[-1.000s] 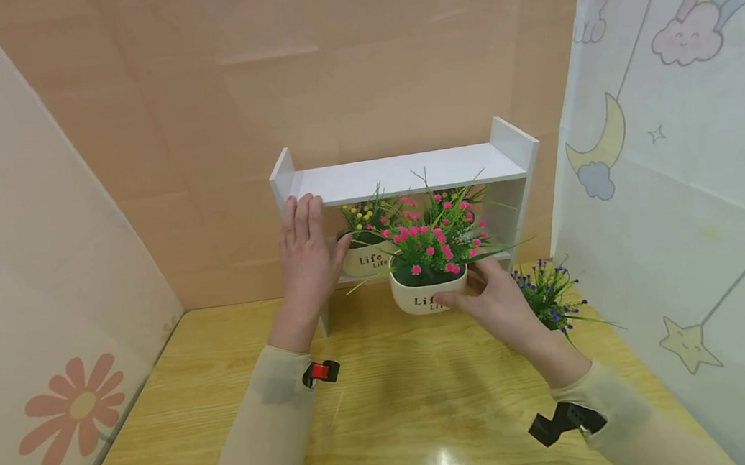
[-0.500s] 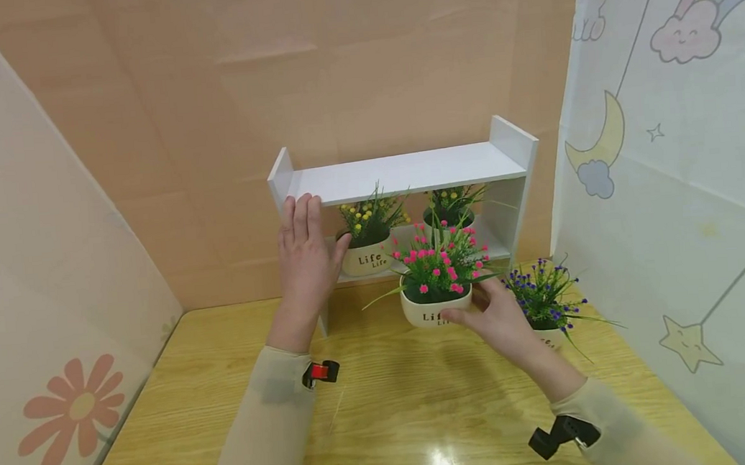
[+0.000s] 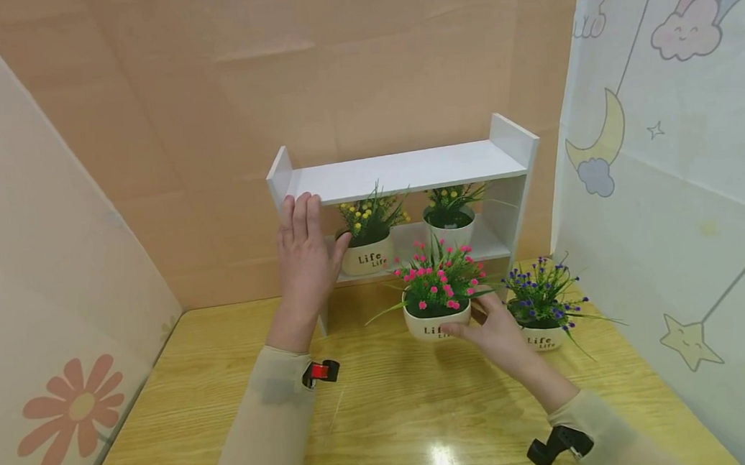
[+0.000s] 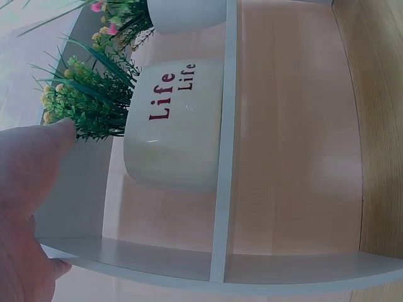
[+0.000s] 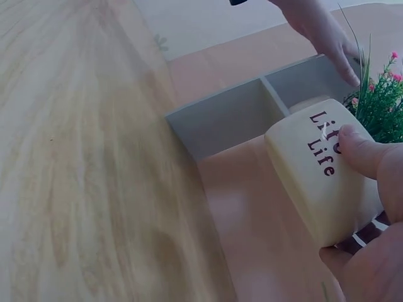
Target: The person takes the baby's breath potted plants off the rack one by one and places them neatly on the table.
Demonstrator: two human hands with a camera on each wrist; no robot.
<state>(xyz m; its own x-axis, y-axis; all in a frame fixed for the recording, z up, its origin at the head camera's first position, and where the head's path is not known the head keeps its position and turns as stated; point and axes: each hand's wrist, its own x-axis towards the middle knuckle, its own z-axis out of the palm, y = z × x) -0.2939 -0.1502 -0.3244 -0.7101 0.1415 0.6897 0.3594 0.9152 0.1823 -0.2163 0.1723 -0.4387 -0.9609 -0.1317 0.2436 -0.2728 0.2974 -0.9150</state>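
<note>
My right hand grips a cream pot of pink artificial flowers marked "Life", thumb across its front and fingers at its right side. In the right wrist view the held pot appears above the wooden table, in front of the shelf. My left hand rests with straight fingers at the upper left front corner of the white two-tier shelf, thumb spread inward. Close to that thumb, a pot of yellow flowers stands on the lower board; the left wrist view shows its lettered front.
Another potted plant with yellow flowers stands at the right of the lower board. A pot of purple-blue flowers sits on the wooden table just right of my right hand. Patterned panels flank both sides, and a tan backdrop rises behind.
My right hand has brought the pink-flower pot down and toward me, away from the shelf front, uncovering the rear right pot and the purple-flower pot. The left hand stays put.
</note>
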